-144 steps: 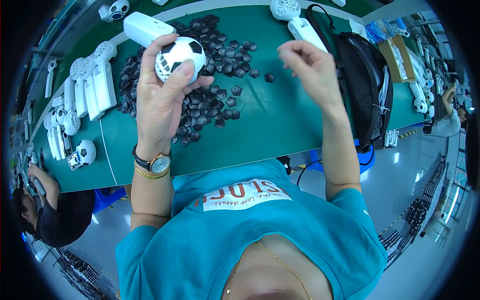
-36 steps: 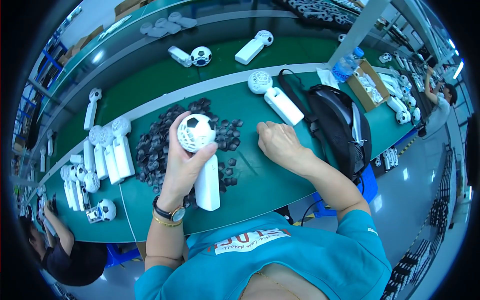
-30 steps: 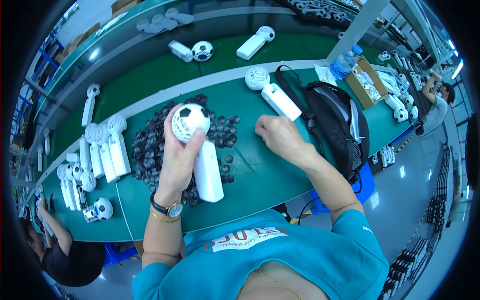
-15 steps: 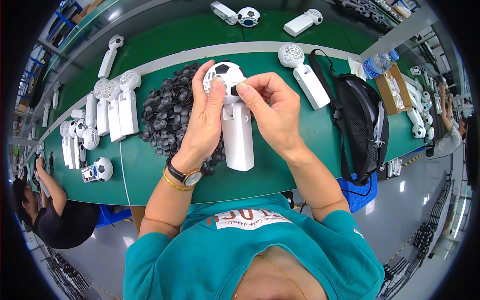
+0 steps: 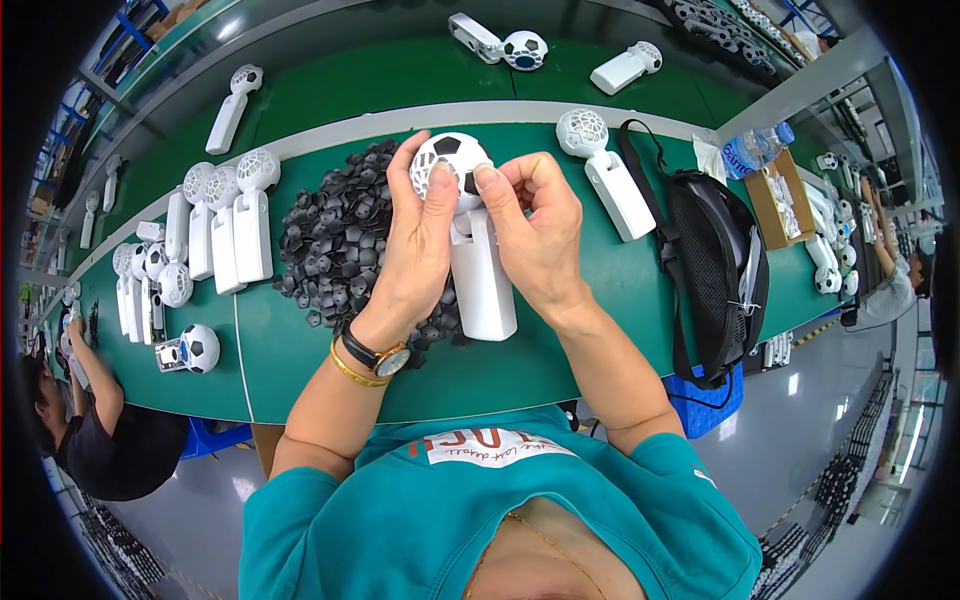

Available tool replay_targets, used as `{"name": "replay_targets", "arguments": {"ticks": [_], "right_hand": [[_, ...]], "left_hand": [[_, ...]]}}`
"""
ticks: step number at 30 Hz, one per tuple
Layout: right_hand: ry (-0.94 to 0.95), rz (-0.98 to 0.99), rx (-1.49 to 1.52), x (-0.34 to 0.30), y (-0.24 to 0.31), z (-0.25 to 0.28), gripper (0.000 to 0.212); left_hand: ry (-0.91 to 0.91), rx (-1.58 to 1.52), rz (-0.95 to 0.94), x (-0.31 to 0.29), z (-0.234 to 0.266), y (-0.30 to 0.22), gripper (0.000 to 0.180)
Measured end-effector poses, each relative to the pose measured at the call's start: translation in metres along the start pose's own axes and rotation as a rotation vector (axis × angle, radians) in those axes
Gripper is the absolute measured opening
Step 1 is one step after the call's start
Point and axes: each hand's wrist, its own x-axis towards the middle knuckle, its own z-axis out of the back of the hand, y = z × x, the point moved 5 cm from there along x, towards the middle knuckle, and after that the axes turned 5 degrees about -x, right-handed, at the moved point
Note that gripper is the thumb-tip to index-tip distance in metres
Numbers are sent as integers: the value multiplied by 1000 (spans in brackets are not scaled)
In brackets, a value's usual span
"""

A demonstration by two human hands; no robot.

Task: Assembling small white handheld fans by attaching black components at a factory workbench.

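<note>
A white handheld device with a football-patterned ball head (image 5: 452,150) and a long white handle (image 5: 484,285) is held between my two hands, above the green table. My left hand (image 5: 420,225) wraps the ball's left side, its thumb pressed on the front. My right hand (image 5: 540,225) has its thumb on the ball's lower right, by a black patch, with the fingers curled behind. Whether a loose piece sits under that thumb is hidden. Beside my left hand lies a heap of small black plastic pieces (image 5: 335,235), some reaching under my wrist.
Several white devices (image 5: 252,225) stand at the left, and another device (image 5: 612,185) lies right of my hands. Further right are a black bag (image 5: 710,260), a water bottle (image 5: 755,150) and a cardboard box (image 5: 790,230). A person (image 5: 115,440) works at the far left.
My right thumb has shifted up and left on the ball, nearer my left thumb. My right hand has turned more upright. The whole view has moved slightly.
</note>
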Motion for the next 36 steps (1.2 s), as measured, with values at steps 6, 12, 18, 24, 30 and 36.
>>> {"name": "replay_targets", "arguments": {"ticks": [6,12,18,24,30,36], "right_hand": [[117,171,-150,19,9,10,19],[185,189,-274,28,14,10,16],[234,202,-281,37,15,16,14],[285,-9,37,50,2,25,11],[154,6,181,55,-1,64,8],[58,12,-95,76,-21,111,13]], "left_hand": [[59,3,78,7,1,-3,61],[69,20,134,11,3,3,52],[110,53,120,18,-4,-5,63],[134,103,109,38,-7,-9,65],[150,261,-65,88,-8,-17,56],[144,668,-195,176,19,-28,58]]}}
